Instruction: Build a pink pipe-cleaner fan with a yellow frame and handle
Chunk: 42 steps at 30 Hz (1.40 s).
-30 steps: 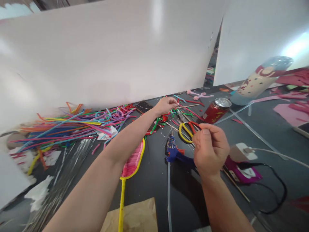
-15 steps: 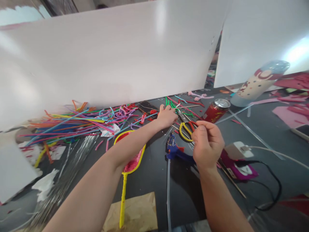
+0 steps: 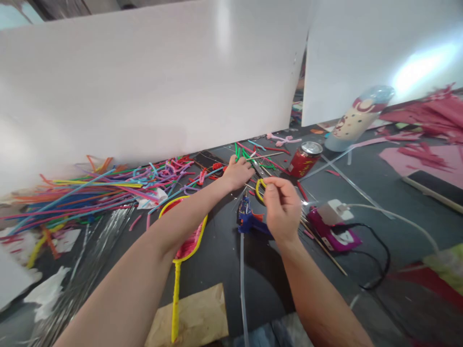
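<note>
My left hand is stretched out over a scatter of green pipe cleaners, its fingers apart and seemingly empty. My right hand is closed in a pinch on the yellow handle of what look like scissors; their metal part points away, close to my left fingers. Below lies a blue glue gun with a clear glue stick trailing from its back. Under my left forearm is a yellow-rimmed paddle shape with a pink inside, partly hidden.
Coloured pipe cleaners and silvery wires pile up on the left. A red can, a bottle, a purple power strip with cables and a phone stand or lie right. A white board closes the back.
The view has swung right, so things sit further left. My right hand still grips the yellow handle and has moved slightly towards my left hand, which stays over the green pipe cleaners.
</note>
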Motion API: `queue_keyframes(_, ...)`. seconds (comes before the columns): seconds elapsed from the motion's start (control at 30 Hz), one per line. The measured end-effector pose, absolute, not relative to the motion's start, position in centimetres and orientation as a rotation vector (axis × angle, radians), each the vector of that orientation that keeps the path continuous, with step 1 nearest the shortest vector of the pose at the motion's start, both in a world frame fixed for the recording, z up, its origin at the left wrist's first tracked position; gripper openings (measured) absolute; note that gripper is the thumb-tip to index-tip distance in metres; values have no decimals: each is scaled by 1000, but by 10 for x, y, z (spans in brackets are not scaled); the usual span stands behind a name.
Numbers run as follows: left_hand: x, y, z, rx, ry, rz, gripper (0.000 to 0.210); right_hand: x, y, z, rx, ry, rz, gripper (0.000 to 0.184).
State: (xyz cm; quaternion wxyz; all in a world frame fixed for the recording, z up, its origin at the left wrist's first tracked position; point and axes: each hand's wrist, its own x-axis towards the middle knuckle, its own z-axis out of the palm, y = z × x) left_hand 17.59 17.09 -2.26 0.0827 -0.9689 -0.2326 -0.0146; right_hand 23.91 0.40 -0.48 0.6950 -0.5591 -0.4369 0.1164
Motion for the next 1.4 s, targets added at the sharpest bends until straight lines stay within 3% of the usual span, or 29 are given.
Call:
queue_keyframes(0.33, 177, 175, -26, -2830, -597, -14, 25, 229, 2, -7, -1228, -1190, 311, 16)
queue_keyframes(0.53, 168, 178, 4, -2779, -643, -16, 33, 228, 3, -7, -1239, -1255, 293, 16)
queue_keyframes(0.83, 89, 156, 45, -3119, -1307, -233, 17, 235, 8, -20, -1281, -1250, 159, 18)
queue_keyframes(1.0, 32, 96, 38, -3472, -1551, -420, 16, 231, 6, -21, -1173, -1588, -77, 37)
queue_keyframes(1.13, -2, 46, 29, -3782, -1766, -714, 19, 210, -4, -10, -917, -1984, -216, 31)
queue_keyframes(1.33, -43, -14, 8, -3782, -2068, -1030, 21, 174, -28, 11, -701, -2319, -63, 12)
queue_keyframes(1.4, -52, -24, 4, -3737, -2178, -1044, 18, 166, -33, 17, -708, -2426, -39, 16)
